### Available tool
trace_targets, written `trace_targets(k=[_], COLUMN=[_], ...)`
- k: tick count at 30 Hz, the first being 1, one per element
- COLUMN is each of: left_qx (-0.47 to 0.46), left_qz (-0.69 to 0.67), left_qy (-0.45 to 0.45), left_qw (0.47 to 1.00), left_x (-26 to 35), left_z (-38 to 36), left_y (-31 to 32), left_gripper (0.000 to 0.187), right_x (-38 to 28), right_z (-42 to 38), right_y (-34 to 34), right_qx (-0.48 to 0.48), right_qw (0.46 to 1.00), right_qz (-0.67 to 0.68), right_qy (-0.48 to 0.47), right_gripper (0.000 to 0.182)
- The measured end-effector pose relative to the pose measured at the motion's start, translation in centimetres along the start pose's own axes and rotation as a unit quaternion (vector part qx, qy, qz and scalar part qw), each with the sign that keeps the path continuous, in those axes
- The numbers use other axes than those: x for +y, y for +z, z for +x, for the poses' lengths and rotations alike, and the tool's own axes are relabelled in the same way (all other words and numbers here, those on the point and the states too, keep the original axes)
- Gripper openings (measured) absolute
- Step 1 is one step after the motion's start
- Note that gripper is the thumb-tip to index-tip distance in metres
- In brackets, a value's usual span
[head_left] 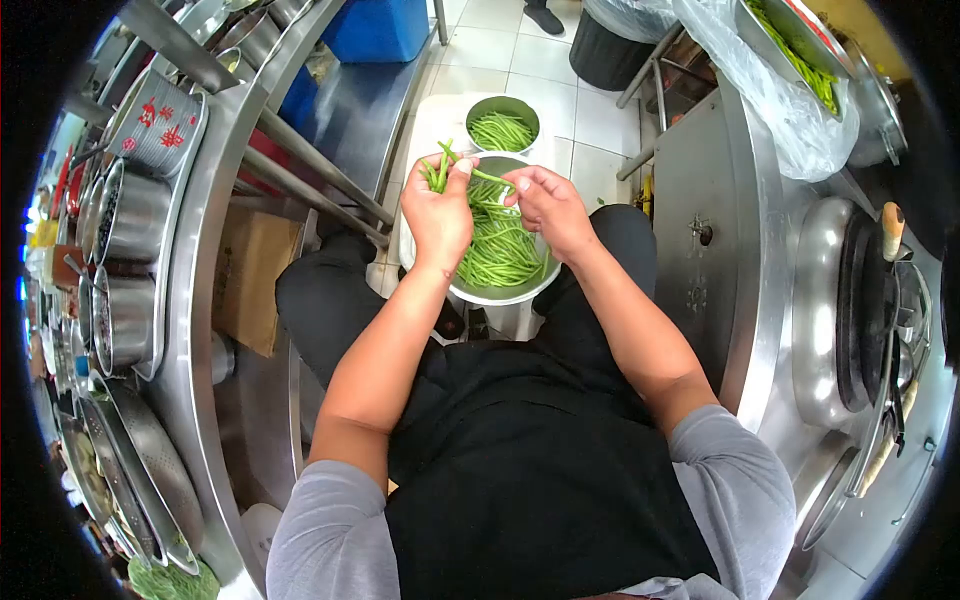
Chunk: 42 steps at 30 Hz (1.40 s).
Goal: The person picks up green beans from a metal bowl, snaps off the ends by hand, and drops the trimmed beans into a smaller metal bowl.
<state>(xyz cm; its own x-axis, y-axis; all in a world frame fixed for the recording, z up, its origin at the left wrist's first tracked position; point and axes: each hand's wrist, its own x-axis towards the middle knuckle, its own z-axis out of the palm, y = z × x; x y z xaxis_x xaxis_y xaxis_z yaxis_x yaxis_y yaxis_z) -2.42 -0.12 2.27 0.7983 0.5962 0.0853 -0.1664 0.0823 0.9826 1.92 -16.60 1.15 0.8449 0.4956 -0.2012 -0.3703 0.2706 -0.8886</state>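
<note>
My left hand is closed around several green beans, whose ends stick up past the thumb. Between it and my right hand stretches one green bean, its right end pinched by my right fingers. Both hands are above a large metal bowl heaped with green beans. Just behind it stands a smaller round metal pot that also holds green beans. Both vessels rest on a white surface in front of my knees.
A steel shelf with metal pots runs along my left. On my right, a steel counter carries a wok and a tray of green vegetables. A blue bin and a black bin stand ahead, near another person's shoe.
</note>
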Motion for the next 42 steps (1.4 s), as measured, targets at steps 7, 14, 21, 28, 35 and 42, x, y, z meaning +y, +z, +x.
trace_targets(k=[7,14,21,28,35,42], left_qx=[-0.008,-0.005,-0.043,-0.192,-0.246,-0.279], left_qz=[0.025,0.065,-0.119,-0.011,0.076,0.061], left_qy=[0.005,0.055,-0.278,-0.33,-0.333,-0.275], left_qw=[1.0,0.996,0.952,0.924,0.907,0.918], left_x=[-0.1,-2.6,-3.5,-5.0,-3.4,-4.7], left_z=[-0.2,3.1,3.3,0.9,-1.8,-1.7], left_y=[-0.5,-1.5,-3.5,-1.4,0.5,0.2], left_gripper=[0.009,0.004,0.016,0.02,0.024,0.03], right_x=[2.4,3.0,4.0,3.4,3.9,3.8], right_z=[1.3,1.0,3.0,2.7,2.9,3.0], right_y=[-1.0,-2.0,-4.6,-3.0,-2.4,-2.8], right_qx=[0.009,-0.17,0.041,0.026,-0.007,-0.061], right_qw=[0.997,0.794,0.929,0.999,0.996,0.998], right_qz=[-0.066,-0.583,-0.365,0.026,0.078,0.019], right_qy=[0.026,0.011,0.036,0.038,-0.046,-0.02], right_gripper=[0.011,0.014,0.024,0.021,0.038,0.047])
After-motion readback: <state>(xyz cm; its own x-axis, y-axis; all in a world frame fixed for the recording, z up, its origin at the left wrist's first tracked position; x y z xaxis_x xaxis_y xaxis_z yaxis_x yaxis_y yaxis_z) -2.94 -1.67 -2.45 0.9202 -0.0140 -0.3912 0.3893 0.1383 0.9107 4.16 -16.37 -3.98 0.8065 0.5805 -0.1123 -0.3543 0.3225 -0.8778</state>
